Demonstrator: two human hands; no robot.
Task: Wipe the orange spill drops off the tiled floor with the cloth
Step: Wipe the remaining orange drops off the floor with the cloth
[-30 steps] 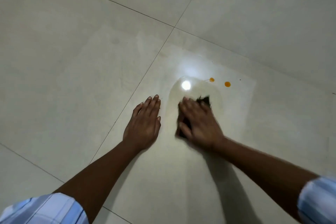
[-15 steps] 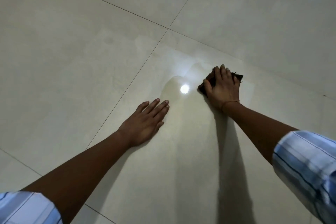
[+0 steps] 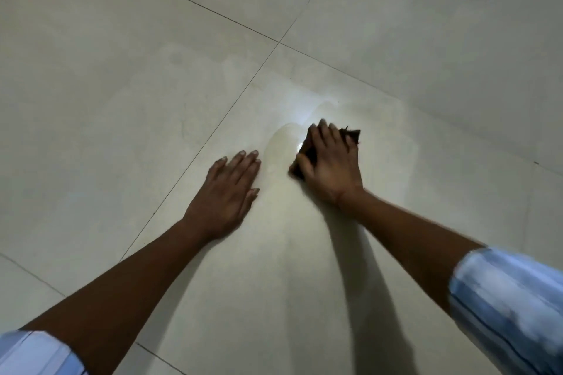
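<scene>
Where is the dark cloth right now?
In the head view, the cloth lies on the tiled floor right of centre, pressed under the right hand, beside the flat left hand.

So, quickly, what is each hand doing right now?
Left hand: open, flat on the tiled floor.
Right hand: open, pressing the dark cloth down.

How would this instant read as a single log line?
step: wipe | right hand: presses dark cloth on floor tile | left hand: flat on tile | orange drops: none in view
</scene>
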